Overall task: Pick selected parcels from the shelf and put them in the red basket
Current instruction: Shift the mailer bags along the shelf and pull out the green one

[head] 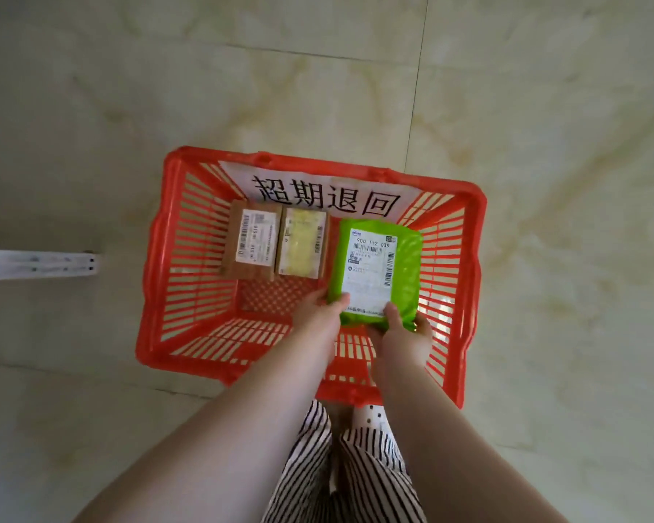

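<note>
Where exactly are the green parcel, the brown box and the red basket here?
green parcel (406,266), head view, on its bare green wrapping right of the label.
brown box (252,241), head view, on its white shipping label.
red basket (189,235), head view, on its slatted left wall.

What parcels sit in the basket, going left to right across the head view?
Brown cardboard box → box with the yellowish label → green parcel, gripped at its near end by the left hand and right hand.
</note>
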Tool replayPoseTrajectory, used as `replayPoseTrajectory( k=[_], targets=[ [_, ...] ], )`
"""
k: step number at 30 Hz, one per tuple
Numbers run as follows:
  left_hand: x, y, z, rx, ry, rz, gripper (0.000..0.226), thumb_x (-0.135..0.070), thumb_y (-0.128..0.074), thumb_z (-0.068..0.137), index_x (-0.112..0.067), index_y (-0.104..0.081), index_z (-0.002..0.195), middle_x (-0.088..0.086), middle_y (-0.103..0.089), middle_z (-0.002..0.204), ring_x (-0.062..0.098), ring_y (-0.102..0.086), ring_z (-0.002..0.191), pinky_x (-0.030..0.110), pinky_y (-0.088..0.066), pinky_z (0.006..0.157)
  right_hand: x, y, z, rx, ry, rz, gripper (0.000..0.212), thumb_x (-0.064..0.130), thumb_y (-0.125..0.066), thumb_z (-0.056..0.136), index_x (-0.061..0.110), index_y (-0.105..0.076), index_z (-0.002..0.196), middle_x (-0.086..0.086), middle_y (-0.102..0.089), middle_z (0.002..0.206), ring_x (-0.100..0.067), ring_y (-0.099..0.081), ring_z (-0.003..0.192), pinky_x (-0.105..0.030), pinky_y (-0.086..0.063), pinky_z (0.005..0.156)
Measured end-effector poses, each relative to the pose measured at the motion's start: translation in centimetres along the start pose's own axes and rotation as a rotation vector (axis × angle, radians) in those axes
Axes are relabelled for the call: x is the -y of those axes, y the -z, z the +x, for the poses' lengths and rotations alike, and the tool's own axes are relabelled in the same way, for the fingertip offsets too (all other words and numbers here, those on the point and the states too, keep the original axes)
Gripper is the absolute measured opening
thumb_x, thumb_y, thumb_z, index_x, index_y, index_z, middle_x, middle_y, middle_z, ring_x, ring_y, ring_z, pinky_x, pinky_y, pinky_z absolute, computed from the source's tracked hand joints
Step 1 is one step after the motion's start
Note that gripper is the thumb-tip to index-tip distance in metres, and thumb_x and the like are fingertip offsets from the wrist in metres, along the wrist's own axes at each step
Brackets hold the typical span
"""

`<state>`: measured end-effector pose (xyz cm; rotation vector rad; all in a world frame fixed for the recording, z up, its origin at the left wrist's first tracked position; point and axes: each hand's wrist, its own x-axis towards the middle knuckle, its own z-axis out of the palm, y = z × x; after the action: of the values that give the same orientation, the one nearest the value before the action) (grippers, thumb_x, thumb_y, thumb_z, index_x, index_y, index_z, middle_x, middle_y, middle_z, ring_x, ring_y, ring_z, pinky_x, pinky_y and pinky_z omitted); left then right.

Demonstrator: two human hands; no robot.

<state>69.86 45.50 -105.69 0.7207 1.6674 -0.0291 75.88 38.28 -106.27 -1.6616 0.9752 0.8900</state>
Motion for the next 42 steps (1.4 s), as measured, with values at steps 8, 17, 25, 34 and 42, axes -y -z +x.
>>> replayPoseTrajectory(
  k=[8,17,25,34,42],
  targets=[
    [3.2,-2.6,7.9,-0.033,0.14,-0.049,0.045,-0.035,-0.077,0.079,-0.005,-0.068,0.111,0.01,-0.073,0.101,0.031,-0.07,0.09,0.041,-0.056,0.083,-3.8,-3.1,8.4,-0.081,0.103,-0.177,0.06,0.026,-0.077,0.085,0.025,-0.051,0.139,-0.006,-0.065,0.124,-0.032,-0.068,0.105,-0.05,-0.059,0.087],
    [4.7,-4.7,12.0,-0.159,0.103,-0.171,0.042,-0.034,-0.079,0.078,-0.005,-0.069,0.107,0.01,-0.072,0.102,0.029,-0.069,0.089,0.041,-0.057,0.083,-6.2,-4.9,13.8,0.009,0.097,-0.175,0.062,0.032,-0.078,0.081,0.033,-0.051,0.137,-0.007,-0.066,0.126,-0.034,-0.068,0.108,-0.053,-0.058,0.088],
    [4.8,-5.4,12.7,-0.134,0.077,-0.169,0.042,-0.035,-0.075,0.082,-0.009,-0.068,0.114,0.012,-0.073,0.108,0.031,-0.07,0.093,0.045,-0.057,0.088,-7.6,-5.5,17.7,-0.038,0.112,-0.284,0.069,0.056,-0.079,0.059,0.036,-0.049,0.118,-0.004,-0.068,0.117,-0.032,-0.071,0.101,-0.052,-0.058,0.087],
    [4.2,-4.7,10.8,-0.114,0.216,-0.096,0.07,-0.05,-0.075,0.076,0.0,-0.057,0.122,0.016,-0.068,0.115,0.033,-0.068,0.099,0.039,-0.056,0.081,-7.1,-3.5,15.6,-0.009,-0.01,-0.274,0.091,0.07,-0.074,0.051,0.012,-0.058,0.119,-0.011,-0.072,0.111,-0.032,-0.072,0.096,-0.05,-0.059,0.087],
    [2.3,-0.3,2.4,-0.067,0.261,-0.078,0.071,-0.062,-0.069,0.075,-0.002,-0.064,0.114,0.015,-0.069,0.108,0.033,-0.067,0.1,0.035,-0.053,0.089,-2.5,-0.2,2.9,0.258,-0.169,-0.08,0.035,0.021,-0.051,0.102,0.009,-0.052,0.135,-0.018,-0.063,0.129,-0.027,-0.064,0.103,-0.029,-0.053,0.072]
  ],
)
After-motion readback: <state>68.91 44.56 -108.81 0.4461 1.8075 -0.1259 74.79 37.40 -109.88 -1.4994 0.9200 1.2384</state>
